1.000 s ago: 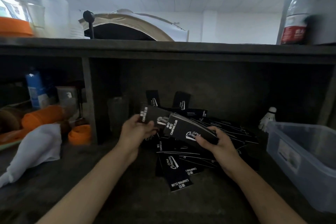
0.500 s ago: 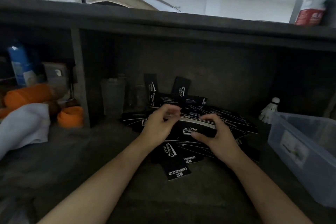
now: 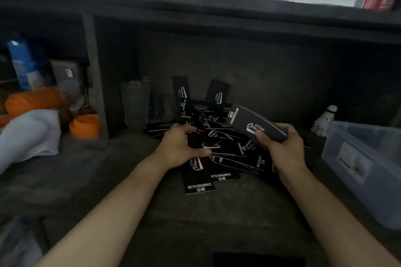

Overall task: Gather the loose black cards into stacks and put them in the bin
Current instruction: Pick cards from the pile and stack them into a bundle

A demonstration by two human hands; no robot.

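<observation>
Dark grey shelf nook (image 3: pixel 271 67), loose black printed cards (image 3: pixel 230 162) heaped at its middle.
Right hand (image 3: pixel 284 147) grips a squared stack of black cards (image 3: pixel 253 123) above the heap; left hand (image 3: pixel 180 147) lies curled on it, grip unclear; translucent plastic bin (image 3: pixel 379 191) stands right.

Dim, murky light fills the recess under the dark grey shelf (image 3: pixel 195 13); the only brightness is a washed-out white strip along the top edge. White print on the loose black cards (image 3: pixel 230 160) stands out of the gloom, and the stack of black cards (image 3: pixel 256 124) in the right hand (image 3: pixel 282 145) catches a dull grey sheen. The orange roll (image 3: pixel 34 102) and crumpled white cloth (image 3: pixel 28 134) at left are smeared by blur. Wide-angle distortion bows the shelf edge.
</observation>
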